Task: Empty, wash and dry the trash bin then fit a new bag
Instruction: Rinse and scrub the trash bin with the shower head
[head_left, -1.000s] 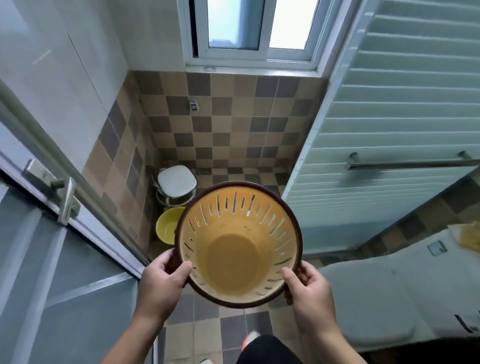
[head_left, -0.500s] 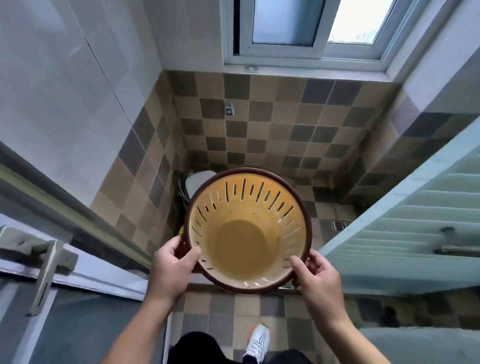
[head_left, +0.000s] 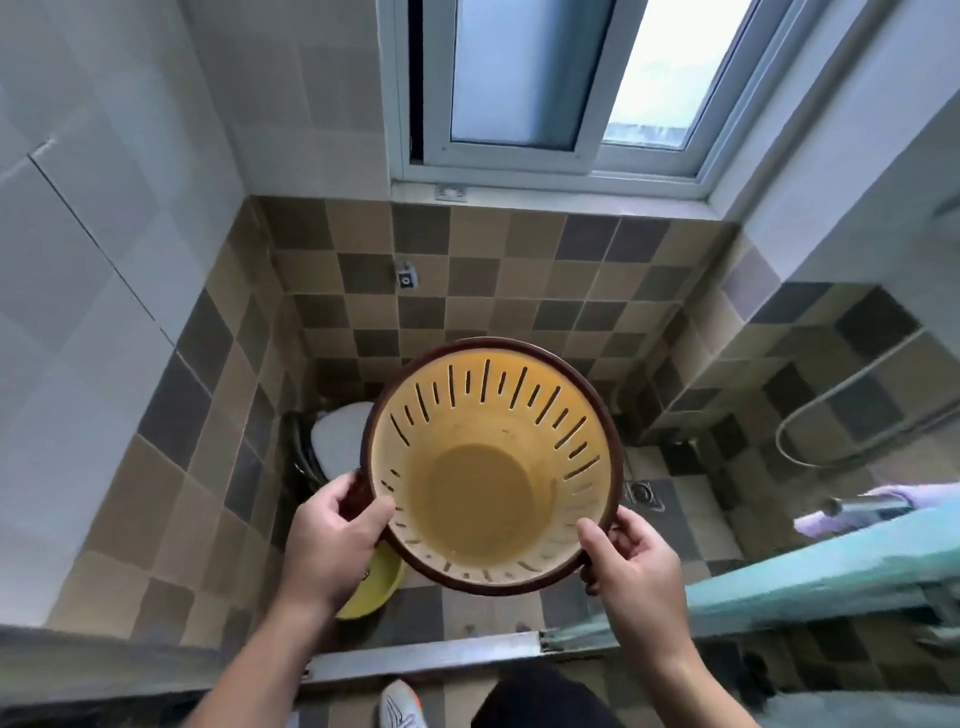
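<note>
While both hands hold it by the rim, the bin hangs in the air over the tiled floor, mouth toward the camera, its slotted yellow wall and bare bottom showing, no bag inside. The left hand grips the rim's lower left, thumb lying over the edge into the bin and fingers curled behind. The right hand grips the lower right of the rim the same way, thumb on the inside. Behind the bin's left edge, a white stool stands by the checkered wall, and a yellow basin shows beneath the left hand. A drain sits in the floor just right of the bin. A window is above.
</note>
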